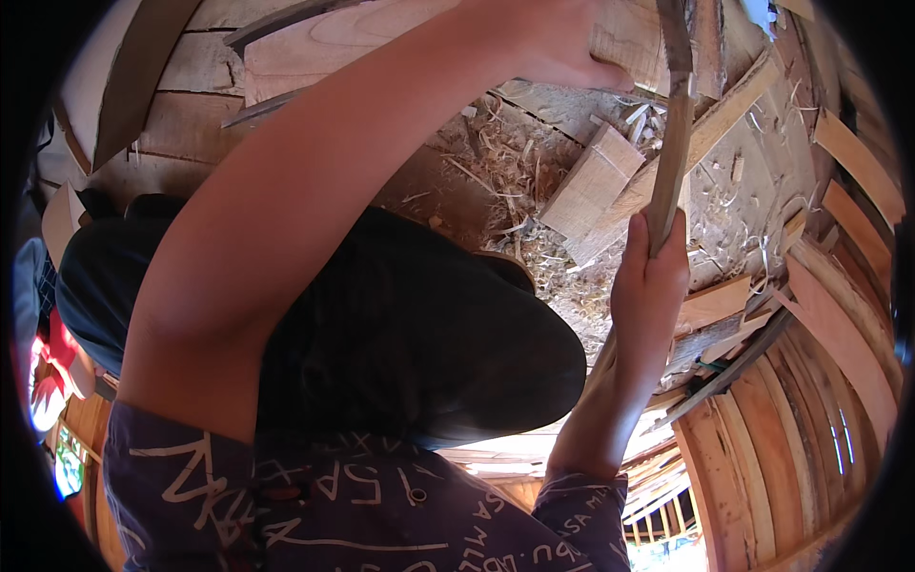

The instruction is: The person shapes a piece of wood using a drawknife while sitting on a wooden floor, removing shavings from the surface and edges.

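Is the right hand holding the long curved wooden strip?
Yes, the right hand is closed around the curved wooden strip, which rises from the grip toward the top of the picture.

Curved strip [673,143] held in the right hand [648,296]: grey-brown, weathered, darker than the timber around it. Wooden block [591,183]: pale tan, with fine parallel grain lines on its face. Shavings [519,176]: straw-yellow to cream, scattered over a dull brown worktop [191,124]. Stacked planks [810,419]: warm orange-brown with reddish streaks. Sleeve [315,505] of the person: dark purple-grey, patterned with white hand-drawn lettering. Rounded dark shape [429,343] below the left forearm: plain black, faintly ribbed.
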A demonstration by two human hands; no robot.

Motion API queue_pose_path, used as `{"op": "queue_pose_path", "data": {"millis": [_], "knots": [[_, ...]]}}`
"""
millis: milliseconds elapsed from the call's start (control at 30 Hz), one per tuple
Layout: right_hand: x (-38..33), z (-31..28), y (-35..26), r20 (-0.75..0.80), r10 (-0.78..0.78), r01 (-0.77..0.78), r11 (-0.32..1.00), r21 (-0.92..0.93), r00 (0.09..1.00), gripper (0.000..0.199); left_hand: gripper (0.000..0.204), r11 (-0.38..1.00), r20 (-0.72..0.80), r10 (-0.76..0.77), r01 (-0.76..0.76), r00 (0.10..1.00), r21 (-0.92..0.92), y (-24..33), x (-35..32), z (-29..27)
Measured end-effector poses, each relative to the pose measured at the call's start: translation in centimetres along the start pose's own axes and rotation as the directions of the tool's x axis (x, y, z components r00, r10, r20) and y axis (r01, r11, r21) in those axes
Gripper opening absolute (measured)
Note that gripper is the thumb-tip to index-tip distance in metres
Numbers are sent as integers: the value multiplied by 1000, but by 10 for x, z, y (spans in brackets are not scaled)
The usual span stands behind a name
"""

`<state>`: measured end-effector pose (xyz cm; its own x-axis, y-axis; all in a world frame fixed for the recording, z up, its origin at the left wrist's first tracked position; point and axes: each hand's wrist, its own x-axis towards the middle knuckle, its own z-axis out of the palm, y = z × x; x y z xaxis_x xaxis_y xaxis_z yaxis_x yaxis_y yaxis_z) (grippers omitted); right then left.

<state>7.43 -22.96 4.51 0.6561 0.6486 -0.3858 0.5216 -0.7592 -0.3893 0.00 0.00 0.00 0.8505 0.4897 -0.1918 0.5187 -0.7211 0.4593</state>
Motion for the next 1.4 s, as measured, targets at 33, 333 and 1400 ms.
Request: {"op": "queue_pose_path", "data": {"millis": [33, 333, 1400], "knots": [[12, 3, -10, -6, 8, -8, 1000, -11, 1000, 22, 84, 999, -20, -29, 29, 999, -23, -2, 6, 4], [-48, -16, 2, 12, 112, -112, 994, 2, 994, 20, 83, 995, -48, -89, 91, 995, 42, -9, 13, 6], [-58, -25, 12, 59, 234, -233, 972, -18, 970, 20, 84, 993, -66, -63, 56, 996, -101, -17, 18, 13]]}}
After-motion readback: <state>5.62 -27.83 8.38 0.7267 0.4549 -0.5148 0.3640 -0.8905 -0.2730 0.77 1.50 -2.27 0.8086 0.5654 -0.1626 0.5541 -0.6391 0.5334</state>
